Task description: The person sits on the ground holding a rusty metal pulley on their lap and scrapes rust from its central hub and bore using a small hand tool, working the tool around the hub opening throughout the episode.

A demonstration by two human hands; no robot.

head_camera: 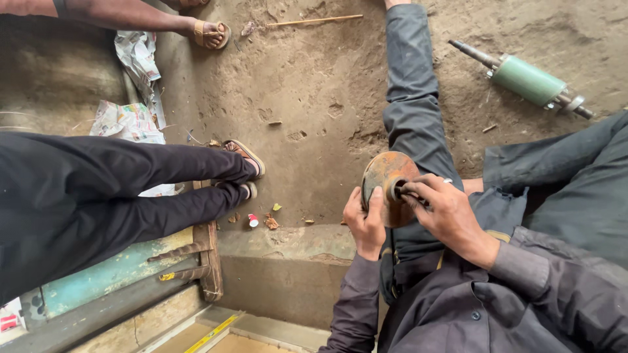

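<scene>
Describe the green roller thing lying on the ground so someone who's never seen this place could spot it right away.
Start from the dirt floor and look to its upper right corner, past the grey trouser leg. There lies the green roller, a pale green cylinder with a metal shaft sticking out of each end. It is the only green, machined thing on the dirt.

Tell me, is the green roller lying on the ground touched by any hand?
No: the green roller lies alone on the dirt, while both hands hold the rusty disc.

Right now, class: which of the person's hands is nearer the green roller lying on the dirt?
Right. The right hand pinches the rusty disc's hub, on the green roller's side; the left hand grips the disc's far edge, farther away.
</scene>
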